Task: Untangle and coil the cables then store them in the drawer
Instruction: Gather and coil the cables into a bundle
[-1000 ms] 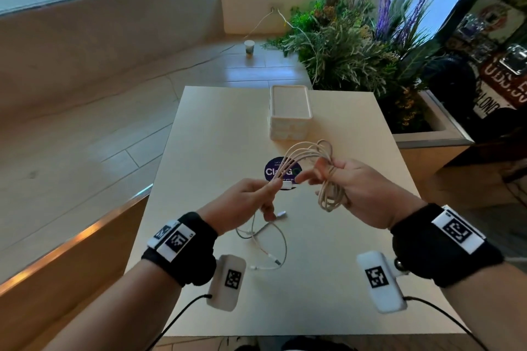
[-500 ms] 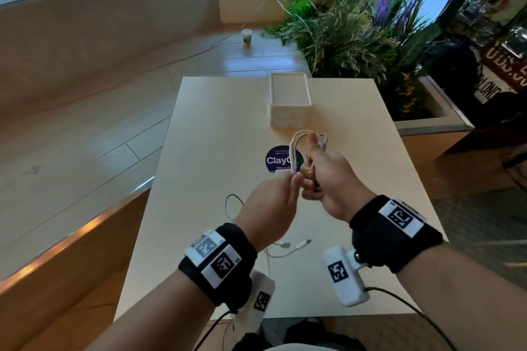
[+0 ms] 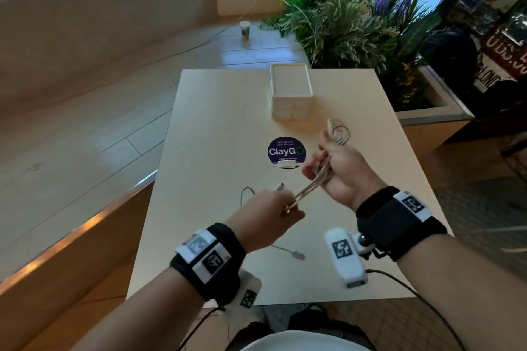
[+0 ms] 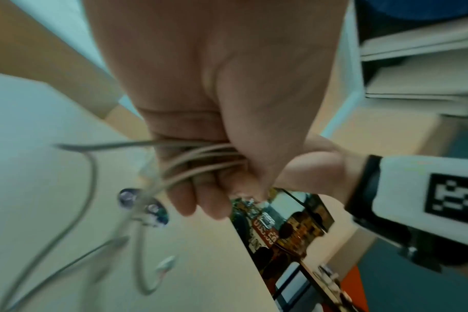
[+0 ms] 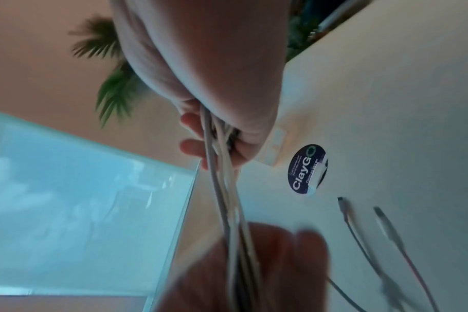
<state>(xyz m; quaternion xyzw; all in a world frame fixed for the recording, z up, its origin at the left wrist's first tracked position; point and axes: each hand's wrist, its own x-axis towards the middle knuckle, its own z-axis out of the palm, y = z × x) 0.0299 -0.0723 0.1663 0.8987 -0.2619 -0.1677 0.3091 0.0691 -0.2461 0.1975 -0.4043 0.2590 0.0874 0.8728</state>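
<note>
Nearby, "ClayGo" sticker [image 3: 286, 151] beyond cable bundle [image 3: 312, 184] in both hands

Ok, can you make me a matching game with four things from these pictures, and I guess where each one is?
Things:
1. cable bundle
2. drawer box
3. ClayGo sticker
4. paper cup

Places, mixed up:
a. stuck flat on the middle of the table
b. standing on the floor, far behind the table
c. stretched between the left hand and the right hand, above the table
d. standing at the far end of the table, in front of the plants

Right pairs: 1-c, 2-d, 3-a, 4-b
</note>
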